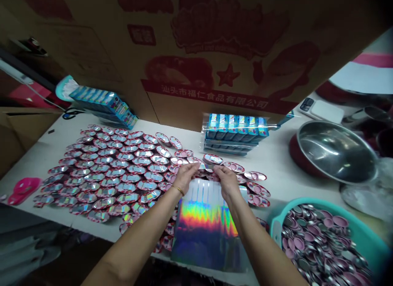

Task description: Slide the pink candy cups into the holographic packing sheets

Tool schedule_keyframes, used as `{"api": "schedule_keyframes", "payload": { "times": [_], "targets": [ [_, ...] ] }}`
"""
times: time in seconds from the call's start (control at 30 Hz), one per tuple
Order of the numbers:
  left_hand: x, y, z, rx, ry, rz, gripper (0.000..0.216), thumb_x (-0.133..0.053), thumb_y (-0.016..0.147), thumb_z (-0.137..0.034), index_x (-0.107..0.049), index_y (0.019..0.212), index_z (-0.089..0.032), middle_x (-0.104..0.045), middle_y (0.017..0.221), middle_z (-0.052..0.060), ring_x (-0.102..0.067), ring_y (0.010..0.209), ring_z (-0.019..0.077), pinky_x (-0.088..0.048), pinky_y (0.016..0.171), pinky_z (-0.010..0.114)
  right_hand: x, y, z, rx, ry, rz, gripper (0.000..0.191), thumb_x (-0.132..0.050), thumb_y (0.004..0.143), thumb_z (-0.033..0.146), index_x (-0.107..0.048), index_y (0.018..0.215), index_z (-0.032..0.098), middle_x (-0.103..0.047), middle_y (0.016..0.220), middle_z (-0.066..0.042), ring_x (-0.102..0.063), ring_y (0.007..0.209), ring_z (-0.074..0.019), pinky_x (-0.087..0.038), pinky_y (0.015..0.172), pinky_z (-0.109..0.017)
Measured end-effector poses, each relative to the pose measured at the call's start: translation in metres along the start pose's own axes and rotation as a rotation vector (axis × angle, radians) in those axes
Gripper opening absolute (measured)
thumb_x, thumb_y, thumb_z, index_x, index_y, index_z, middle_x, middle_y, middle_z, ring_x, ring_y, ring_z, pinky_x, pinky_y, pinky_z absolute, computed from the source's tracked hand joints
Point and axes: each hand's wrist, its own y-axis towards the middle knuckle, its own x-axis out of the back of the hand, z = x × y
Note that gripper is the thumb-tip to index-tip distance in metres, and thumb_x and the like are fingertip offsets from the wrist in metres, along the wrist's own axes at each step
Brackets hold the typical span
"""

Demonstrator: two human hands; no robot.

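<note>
My left hand (184, 176) and my right hand (226, 180) meet at the far edge of a shiny holographic sheet (206, 226) that lies on the white table (276, 159). Both hands pinch at that top edge, fingers closed. Just beyond my fingertips sits one small oval pink case with a holographic top (213, 159). Several more of these oval cases (113, 167) lie in rows across the table to the left. A thin bracelet circles my left wrist.
A teal basket (365, 237) at the right holds several loose pink and silver ovals. Behind it stands a steel bowl (334, 153). Wrapped blue box packs (235, 132) and a leaning blue display box (102, 103) stand at the back, before a printed carton wall (215, 52). Pink pieces (23, 189) lie far left.
</note>
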Motion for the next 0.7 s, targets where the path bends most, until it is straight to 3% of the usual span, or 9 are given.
{"api": "schedule_keyframes", "payload": {
  "times": [0.13, 0.23, 0.33, 0.5, 0.7],
  "targets": [
    [0.031, 0.012, -0.008, -0.083, 0.01, -0.145, 0.03, -0.069, 0.056, -0.033, -0.062, 0.077, -0.012, -0.054, 0.054, -0.004, -0.043, 0.046, 0.0052, -0.031, 0.046, 0.018, -0.043, 0.014, -0.022, 0.042, -0.026, 0.035, 0.027, -0.064, 0.057, 0.04, -0.061, 0.068, 0.015, -0.055, 0.052, 0.003, -0.046, 0.048, -0.0102, -0.035, 0.048, -0.022],
    [0.053, 0.031, -0.01, -0.139, 0.103, -0.303, 0.029, -0.064, 0.061, -0.028, -0.061, 0.086, -0.013, -0.053, 0.055, -0.004, -0.045, 0.047, 0.0065, -0.034, 0.047, 0.018, -0.072, 0.029, -0.029, 0.226, -0.183, 0.051, 0.023, -0.06, 0.063, 0.038, -0.062, 0.068, 0.016, -0.059, 0.061, 0.001, -0.051, 0.058, -0.0132, -0.04, 0.058, -0.025],
    [0.067, 0.05, -0.012, -0.238, 0.369, -0.442, 0.027, -0.06, 0.065, -0.024, -0.06, 0.09, -0.016, -0.051, 0.054, -0.005, -0.047, 0.05, 0.0084, -0.036, 0.052, 0.02, -0.093, 0.046, -0.032, 0.433, -0.466, -0.006, 0.019, -0.055, 0.068, 0.035, -0.062, 0.067, 0.017, -0.061, 0.068, -0.002, -0.053, 0.068, -0.0157, -0.04, 0.067, -0.027],
    [0.066, 0.062, -0.014, -0.374, 0.811, -0.515, 0.027, -0.053, 0.072, -0.023, -0.059, 0.099, -0.019, -0.059, 0.064, 0.0, -0.055, 0.064, 0.0135, -0.04, 0.066, 0.024, -0.101, 0.06, -0.031, 0.629, -0.89, -0.108, 0.017, -0.049, 0.074, 0.027, -0.063, 0.068, 0.018, -0.061, 0.077, -0.005, -0.049, 0.078, -0.0189, -0.033, 0.074, -0.03],
    [0.056, 0.064, -0.015, -0.339, 1.03, -0.522, 0.031, -0.046, 0.077, -0.022, -0.056, 0.107, -0.02, -0.065, 0.082, 0.006, -0.059, 0.08, 0.0186, -0.04, 0.074, 0.026, -0.101, 0.064, -0.033, 0.64, -1.064, -0.121, 0.018, -0.047, 0.075, 0.023, -0.063, 0.069, 0.019, -0.059, 0.08, -0.006, -0.048, 0.078, -0.0191, -0.032, 0.072, -0.03]
  ]
}}
